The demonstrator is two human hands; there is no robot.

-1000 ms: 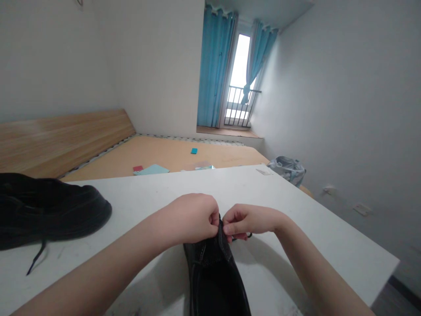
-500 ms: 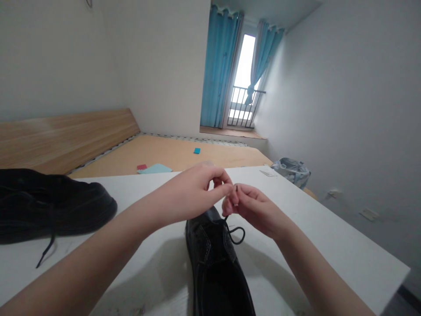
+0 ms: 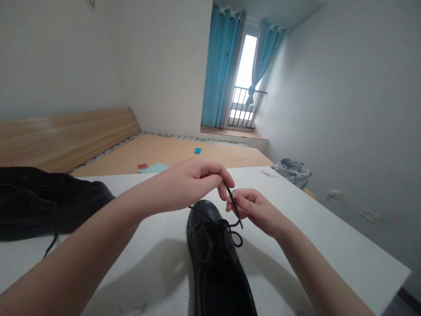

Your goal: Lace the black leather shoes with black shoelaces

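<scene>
A black lace-up shoe (image 3: 215, 245) lies on the white table with its toe pointing away from me and its opening toward me. Above its toe, my left hand (image 3: 194, 182) pinches a black shoelace (image 3: 234, 205), which slants down past the fingertips of my right hand. My right hand (image 3: 251, 208) is closed just right of the toe, its thumb and index finger pressed together at the lace. Lower down, a loop of lace (image 3: 237, 239) curls out at the shoe's right side. Another strand runs left across the toe.
A second black shoe (image 3: 49, 206) lies at the left, partly behind my left forearm. The white table (image 3: 329, 228) has an edge along the right. Beyond it are a wooden surface (image 3: 174, 147) with a blue-green sheet (image 3: 154, 168), and a patterned bag (image 3: 292, 172).
My left hand has drawn slightly up and left from my right, exposing a length of lace between them. The shoe's toe is more visible. The lace loop has shifted slightly.
</scene>
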